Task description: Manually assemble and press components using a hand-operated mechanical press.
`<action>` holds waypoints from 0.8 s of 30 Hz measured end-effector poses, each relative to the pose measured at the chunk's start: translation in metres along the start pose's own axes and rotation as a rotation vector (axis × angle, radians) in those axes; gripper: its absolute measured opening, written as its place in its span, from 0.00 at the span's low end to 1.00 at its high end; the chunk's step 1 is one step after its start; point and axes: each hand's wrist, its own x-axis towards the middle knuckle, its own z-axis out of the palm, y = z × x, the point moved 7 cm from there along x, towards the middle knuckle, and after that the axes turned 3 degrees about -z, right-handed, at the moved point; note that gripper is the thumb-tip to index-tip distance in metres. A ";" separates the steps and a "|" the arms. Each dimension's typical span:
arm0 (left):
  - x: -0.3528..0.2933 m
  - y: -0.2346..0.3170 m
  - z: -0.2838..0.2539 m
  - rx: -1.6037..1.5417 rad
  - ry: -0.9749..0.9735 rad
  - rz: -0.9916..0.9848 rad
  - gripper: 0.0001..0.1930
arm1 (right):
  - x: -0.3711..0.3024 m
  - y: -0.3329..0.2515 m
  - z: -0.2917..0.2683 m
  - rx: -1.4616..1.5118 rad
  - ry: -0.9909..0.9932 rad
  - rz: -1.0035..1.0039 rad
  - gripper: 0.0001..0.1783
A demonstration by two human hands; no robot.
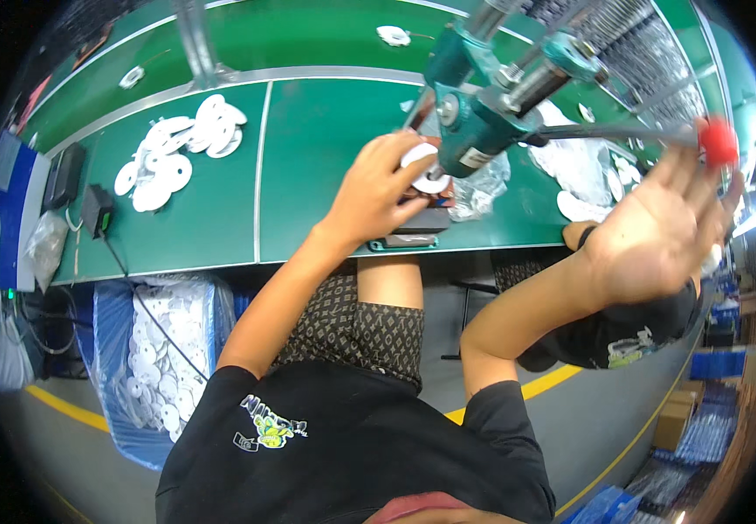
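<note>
My left hand (376,188) has its fingers curled round the edge of a round white plastic disc (426,168). That disc is under the head of a green hand press (483,131), on the press's base (419,224) at the table's front edge. The fingers partly cover the disc. Off to the right, my right hand (653,223) is raised with its palm showing and fingers stretched out. Its fingertips are at the press's lever (614,133), close by the red ball knob (718,143); whether they touch it I cannot tell.
A pile of white discs (155,166) lies on the green table (326,113) at left. Below, a blue-lined bin (116,384) holds many more. Clear plastic bags (570,162) and white parts are right of the press. A co-worker in black (649,323) sits close at right.
</note>
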 end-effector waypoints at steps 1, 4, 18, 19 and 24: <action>-0.001 0.005 -0.002 0.048 0.016 0.064 0.28 | -0.006 0.011 0.008 -0.036 -0.060 0.029 0.28; -0.017 0.019 -0.020 0.062 0.047 0.012 0.26 | -0.072 0.012 -0.014 -0.137 -0.074 0.108 0.30; -0.049 0.012 -0.067 0.014 -0.121 -0.333 0.12 | -0.205 0.028 -0.068 -0.642 -0.584 0.167 0.34; -0.040 -0.008 -0.092 0.350 -0.041 -0.300 0.10 | -0.192 0.040 -0.084 -0.675 -0.513 0.204 0.32; -0.070 -0.170 -0.173 0.907 -0.106 -0.391 0.19 | -0.140 0.164 -0.193 -1.008 -0.267 0.504 0.25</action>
